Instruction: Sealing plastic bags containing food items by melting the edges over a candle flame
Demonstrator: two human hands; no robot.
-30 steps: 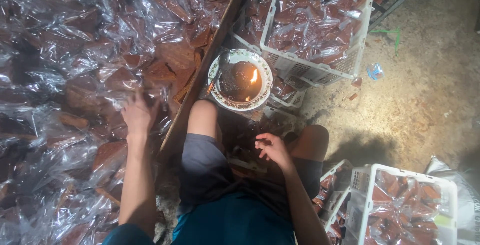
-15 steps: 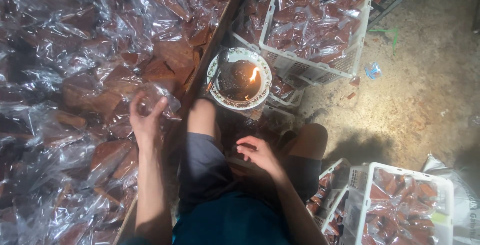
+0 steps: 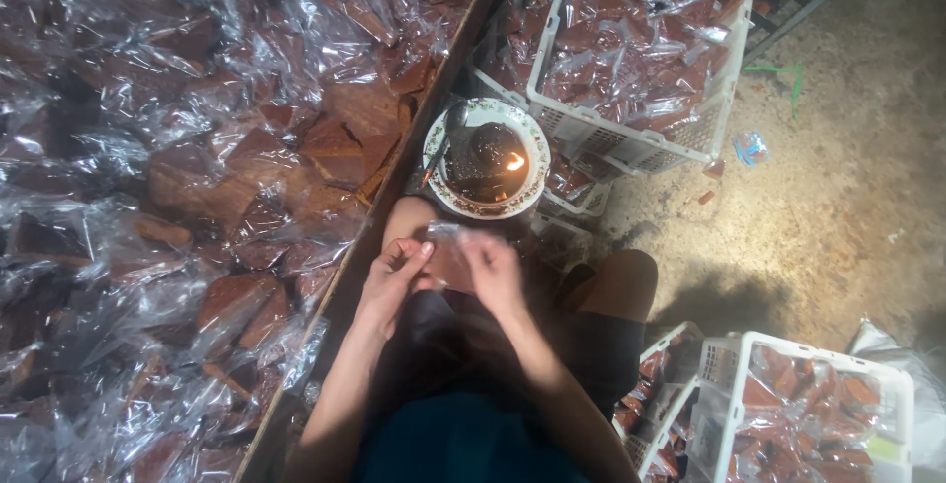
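Where the wooden edge board fences off the big heap of bagged brown slabs, we note nothing in reach being touched; the loose packets lie well apart from both hands, off to our left. Our left hand sits just past that board, over the knee, fingers pinched on the left end of a small clear packet with a brown piece inside. The packet lies between the hands, long axis running roughly left to right, about level. Our right hand closes on its right end, thumb and fingers meeting on the film. Both hands are on it; neither is nearer than the other.

Just beyond the packet, away from the body, stands a patterned bowl with a small flame burning on its right side. The flame lies ahead of the right hand and slightly to its right, near but not touching the packet. Farther right, white crates hold more filled packets.
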